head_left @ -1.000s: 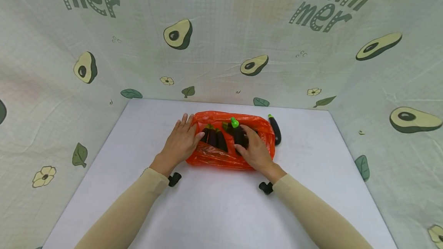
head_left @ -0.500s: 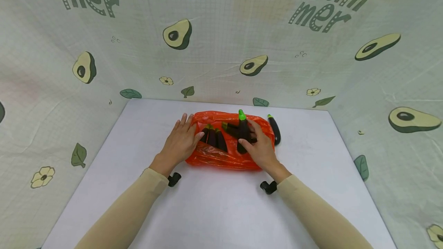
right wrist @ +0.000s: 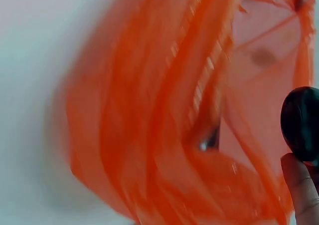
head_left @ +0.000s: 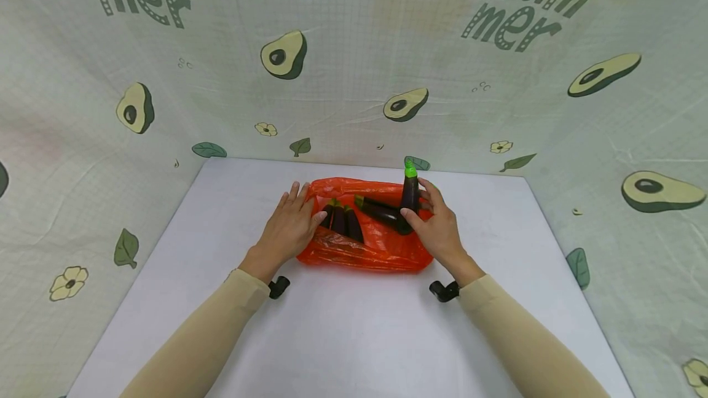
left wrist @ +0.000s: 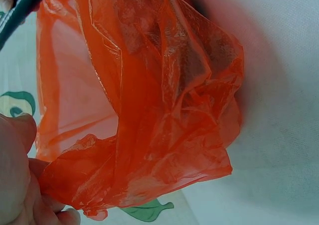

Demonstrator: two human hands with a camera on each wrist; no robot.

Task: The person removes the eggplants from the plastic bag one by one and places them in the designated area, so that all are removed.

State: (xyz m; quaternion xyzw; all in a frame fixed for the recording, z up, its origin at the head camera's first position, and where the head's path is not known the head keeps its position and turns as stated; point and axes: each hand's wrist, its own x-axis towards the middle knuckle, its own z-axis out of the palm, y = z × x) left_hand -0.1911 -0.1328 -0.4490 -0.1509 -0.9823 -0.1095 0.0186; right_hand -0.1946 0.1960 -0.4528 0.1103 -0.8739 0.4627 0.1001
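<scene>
My right hand (head_left: 440,229) grips a dark eggplant (head_left: 410,192), bright green cap up, over the right end of an open red plastic bag (head_left: 354,257). In the right wrist view the dark rounded end of this eggplant (right wrist: 300,122) shows beside a finger. My left hand (head_left: 289,223) lies along the bag's left end, fingers straight, thumb over the opening. Red film (left wrist: 149,150) bunches against its fingers in the left wrist view. Inside the bag, three eggplants (head_left: 339,220) sit side by side at the left, and another eggplant (head_left: 378,210) lies slanted toward the right.
The bag rests on a white tabletop (head_left: 343,336). Cloth (head_left: 343,121) printed with avocados and leaves hangs behind and at both sides. Small black devices (head_left: 279,287) sit at both wrists.
My right hand has lifted the eggplant and carried it right and away from me, uncovering the slanted eggplant. The eggplant outside the bag is now hidden behind that hand. My left hand stays put.
</scene>
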